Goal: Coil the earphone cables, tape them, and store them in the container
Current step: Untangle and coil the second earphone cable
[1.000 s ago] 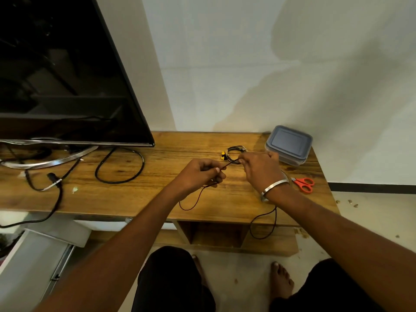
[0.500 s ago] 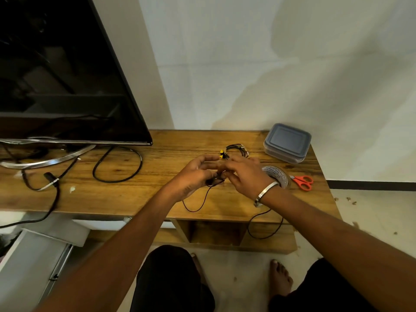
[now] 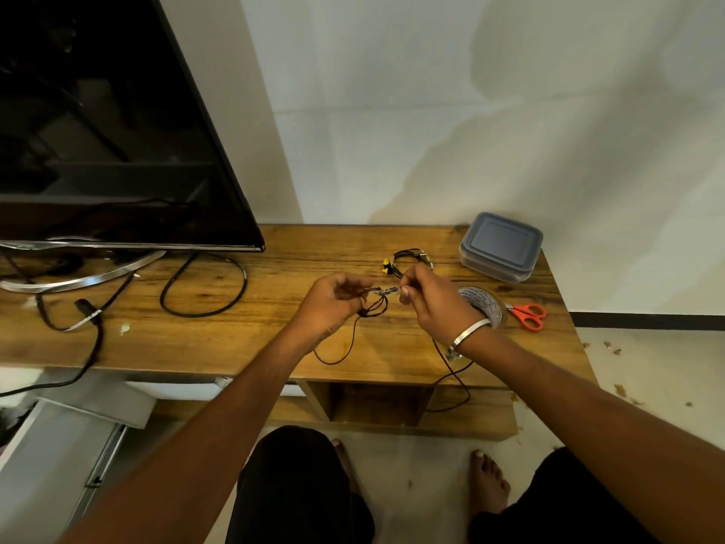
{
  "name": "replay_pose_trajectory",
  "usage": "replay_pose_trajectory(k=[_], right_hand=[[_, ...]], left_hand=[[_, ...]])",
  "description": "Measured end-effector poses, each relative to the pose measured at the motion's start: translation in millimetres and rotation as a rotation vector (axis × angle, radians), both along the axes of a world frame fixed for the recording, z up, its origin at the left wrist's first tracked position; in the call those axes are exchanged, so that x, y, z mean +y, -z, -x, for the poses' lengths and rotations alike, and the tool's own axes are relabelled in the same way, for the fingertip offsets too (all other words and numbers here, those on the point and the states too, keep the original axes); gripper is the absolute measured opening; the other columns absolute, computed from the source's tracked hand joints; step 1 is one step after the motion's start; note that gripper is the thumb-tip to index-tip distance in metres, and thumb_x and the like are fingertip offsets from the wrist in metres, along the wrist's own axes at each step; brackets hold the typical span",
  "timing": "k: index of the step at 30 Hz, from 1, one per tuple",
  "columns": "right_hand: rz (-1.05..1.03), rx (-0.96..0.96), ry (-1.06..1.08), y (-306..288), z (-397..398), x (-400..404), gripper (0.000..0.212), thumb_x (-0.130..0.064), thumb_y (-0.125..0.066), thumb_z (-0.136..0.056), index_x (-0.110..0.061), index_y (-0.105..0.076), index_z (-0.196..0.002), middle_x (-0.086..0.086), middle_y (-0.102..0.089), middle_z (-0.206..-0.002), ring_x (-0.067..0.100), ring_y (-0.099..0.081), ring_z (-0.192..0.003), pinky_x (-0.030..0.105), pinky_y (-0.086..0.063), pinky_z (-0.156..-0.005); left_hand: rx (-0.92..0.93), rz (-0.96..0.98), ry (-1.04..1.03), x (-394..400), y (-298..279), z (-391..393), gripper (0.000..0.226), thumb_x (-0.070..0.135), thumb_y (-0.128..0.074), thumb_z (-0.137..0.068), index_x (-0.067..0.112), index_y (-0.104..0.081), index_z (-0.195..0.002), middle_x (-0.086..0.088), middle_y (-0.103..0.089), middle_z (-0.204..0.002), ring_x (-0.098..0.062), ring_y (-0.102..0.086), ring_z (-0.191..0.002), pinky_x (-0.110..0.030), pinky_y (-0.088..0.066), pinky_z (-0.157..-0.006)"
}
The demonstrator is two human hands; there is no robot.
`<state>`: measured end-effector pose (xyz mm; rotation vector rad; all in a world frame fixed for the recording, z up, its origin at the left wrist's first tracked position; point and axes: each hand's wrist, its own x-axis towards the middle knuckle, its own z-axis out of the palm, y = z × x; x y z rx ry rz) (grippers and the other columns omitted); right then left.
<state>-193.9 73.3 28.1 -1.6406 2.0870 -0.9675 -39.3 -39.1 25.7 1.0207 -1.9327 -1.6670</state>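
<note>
Left hand pinches coiled earphone cable at table centre; right hand pinches tape strip, 3 o'clock of coil. Cable light, limp, springy: hold at crossing.

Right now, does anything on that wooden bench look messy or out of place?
One thing: part of the dark earphone cable held by the left hand and right hand trails off the bench's front edge and dangles in a loop. Small debris is scattered on the floor to the right.
</note>
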Motion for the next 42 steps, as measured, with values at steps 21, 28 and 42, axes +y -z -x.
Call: replay_pose_trajectory(k=[21,28,42], right_hand=[[-0.005,-0.068,-0.039,10.0,-2.5,-2.7,0.012,-0.022,-0.057,-0.091,-0.015,-0.057,-0.101,-0.012,-0.054,-0.063,-0.002,-0.05,-0.053,0.012,-0.033,-0.05],[0.019,-0.096,-0.127,8.5,0.4,-1.9,0.019,-0.008,-0.054,-0.09,-0.019,-0.067,-0.098,-0.007,-0.063,-0.089,0.006,-0.06,-0.08,0.014,-0.047,-0.071],[-0.054,-0.326,-0.015,10.1,-4.8,-11.2,0.012,-0.007,-0.062,-0.087,-0.012,-0.062,-0.098,0.001,-0.067,-0.088,0.014,-0.065,-0.076,0.026,-0.054,-0.069]], left_hand=[[0.196,-0.289,-0.043,8.6,-0.8,4.1,0.019,-0.001,-0.054,-0.093,0.015,-0.063,-0.097,0.006,-0.072,-0.076,-0.012,-0.071,-0.076,-0.034,-0.052,-0.077],[0.216,-0.333,-0.034,5.6,0.3,-0.3,0.024,-0.002,-0.047,-0.096,0.015,-0.063,-0.091,0.001,-0.07,-0.074,-0.017,-0.068,-0.078,-0.035,-0.053,-0.078],[0.227,-0.378,0.024,11.7,4.3,0.5,0.023,-0.001,-0.049,-0.095,0.016,-0.064,-0.09,-0.002,-0.066,-0.074,-0.017,-0.066,-0.073,-0.034,-0.055,-0.075]])
